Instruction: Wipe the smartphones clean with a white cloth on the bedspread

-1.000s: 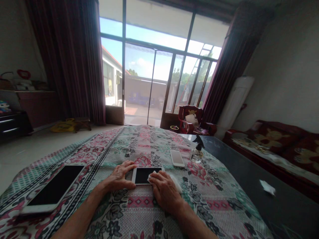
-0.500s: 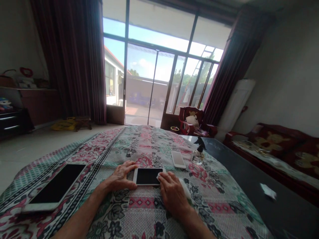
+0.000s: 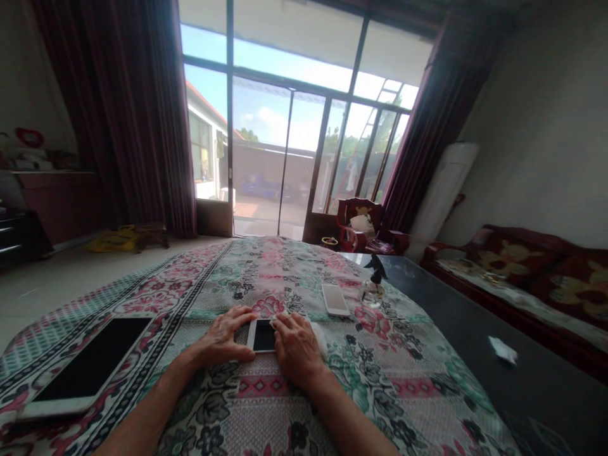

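White-framed, black-screened rectangular phone (image 3: 263,335) lies at twelve o'clock; my left hand (image 3: 223,339) grips its nine-o'clock end, my right hand (image 3: 298,345) holds crumpled white tissue (image 3: 320,339); uneven pressure could skid it.

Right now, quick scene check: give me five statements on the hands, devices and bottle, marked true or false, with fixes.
1. The left hand is at the left end of the middle phone. True.
2. The right hand lies clear of that phone. False: it covers the right part of it.
3. The spray bottle stands to the right of the small white phone. True.
4. The large device at far left lies screen down. False: its dark screen faces up.
5. A crumpled white piece lies on the dark tabletop. True.
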{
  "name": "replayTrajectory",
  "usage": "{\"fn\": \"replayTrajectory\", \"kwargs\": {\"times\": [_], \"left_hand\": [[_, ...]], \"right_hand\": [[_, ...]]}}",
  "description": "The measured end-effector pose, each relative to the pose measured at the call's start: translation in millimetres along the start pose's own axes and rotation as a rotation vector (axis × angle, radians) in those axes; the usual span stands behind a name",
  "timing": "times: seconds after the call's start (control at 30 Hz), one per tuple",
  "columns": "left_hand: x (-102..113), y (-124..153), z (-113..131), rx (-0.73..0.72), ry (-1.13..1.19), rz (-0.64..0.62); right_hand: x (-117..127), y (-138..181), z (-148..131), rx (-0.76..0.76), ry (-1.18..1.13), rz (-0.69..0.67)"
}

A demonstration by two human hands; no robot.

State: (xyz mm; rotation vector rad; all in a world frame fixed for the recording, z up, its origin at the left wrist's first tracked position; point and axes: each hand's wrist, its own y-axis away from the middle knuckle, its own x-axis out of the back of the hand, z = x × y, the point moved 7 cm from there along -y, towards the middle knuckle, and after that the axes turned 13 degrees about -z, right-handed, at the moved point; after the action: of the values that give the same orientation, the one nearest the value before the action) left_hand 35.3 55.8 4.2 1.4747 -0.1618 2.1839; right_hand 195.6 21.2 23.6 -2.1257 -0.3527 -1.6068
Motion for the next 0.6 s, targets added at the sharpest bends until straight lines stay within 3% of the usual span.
{"fn": "replayTrajectory", "kwargs": {"times": [0.2,0.37,0.5,0.6], "left_hand": [[4.1,4.3,7.0,0.005,0.005,-0.025],[0.8,-0.1,0.7,-0.024,0.007,-0.006],[-1.6,-3.3,-3.6,-0.05,0.012,0.011],[-1.0,-2.9,-3.6,-0.047,0.013,0.024]], "right_hand": [[2.2,5.0,36.4,-0.196,-0.005,0.062],[7.8,13.9,49.0,-0.317,0.024,0.122],[11.3,18.9,41.8,-0.3,0.029,0.122],[10.5,20.2,27.1,-0.2,0.011,0.109]]}}
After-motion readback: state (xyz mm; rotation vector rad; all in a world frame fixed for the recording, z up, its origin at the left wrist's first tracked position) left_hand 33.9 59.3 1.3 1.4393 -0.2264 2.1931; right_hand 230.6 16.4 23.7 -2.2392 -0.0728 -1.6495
